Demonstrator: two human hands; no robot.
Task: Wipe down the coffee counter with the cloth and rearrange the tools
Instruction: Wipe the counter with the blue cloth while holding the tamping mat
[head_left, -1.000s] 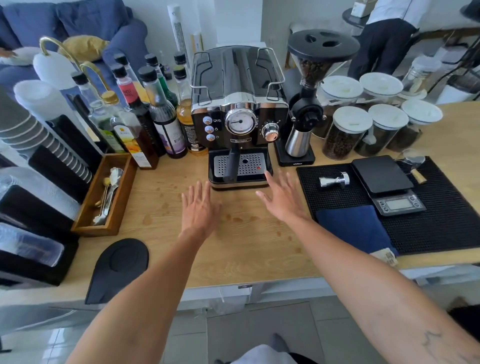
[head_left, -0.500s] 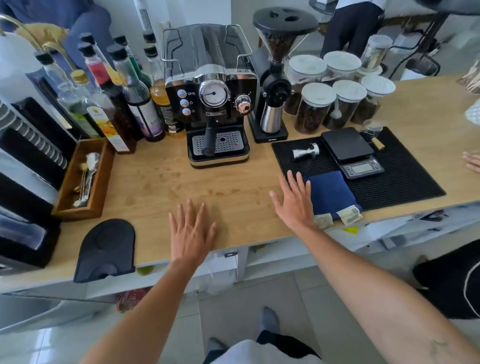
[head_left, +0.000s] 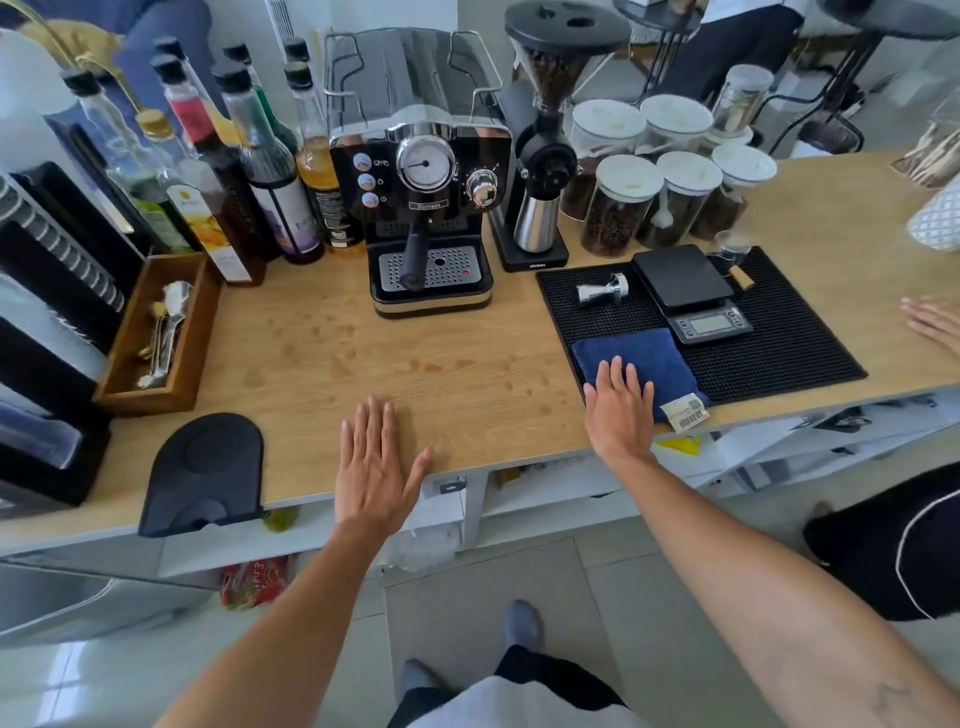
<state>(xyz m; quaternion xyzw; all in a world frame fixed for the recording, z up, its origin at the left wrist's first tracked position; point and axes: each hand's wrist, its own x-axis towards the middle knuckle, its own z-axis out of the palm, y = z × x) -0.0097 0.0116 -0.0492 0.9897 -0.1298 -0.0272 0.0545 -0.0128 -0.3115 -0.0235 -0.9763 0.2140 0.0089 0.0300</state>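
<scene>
From the head camera, looking down over the wooden counter (head_left: 467, 374), the right hand (head_left: 618, 410) lies flat and wide open, fingers spread, its fingertips resting on the near left part of the folded blue cloth (head_left: 639, 358); it grips nothing. The cloth sits right of centre in the frame, on the near left corner of the black rubber mat (head_left: 779, 343), with a paper tag (head_left: 687, 410) sticking out at its lower right edge. The left hand (head_left: 376, 462) is below centre, also open and flat with the thumb splayed, palm down over the counter's front edge and empty; whether it presses the wood I cannot tell. On the mat behind the cloth a steel tamper (head_left: 602, 290) lies on its side, just beside a black scale (head_left: 691, 291). The espresso machine (head_left: 421, 171) stands at upper centre, the grinder (head_left: 545, 156) right of it, then lidded jars (head_left: 654, 192) of beans. Syrup bottles (head_left: 249, 156) crowd the upper left, a wooden tray (head_left: 197, 332) of spoons sits at left, and a black tamping pad (head_left: 208, 473) rests at lower left on the counter's edge. Faint stains dot the wood at centre. Another person's hand (head_left: 935, 322) shows at the right edge.
</scene>
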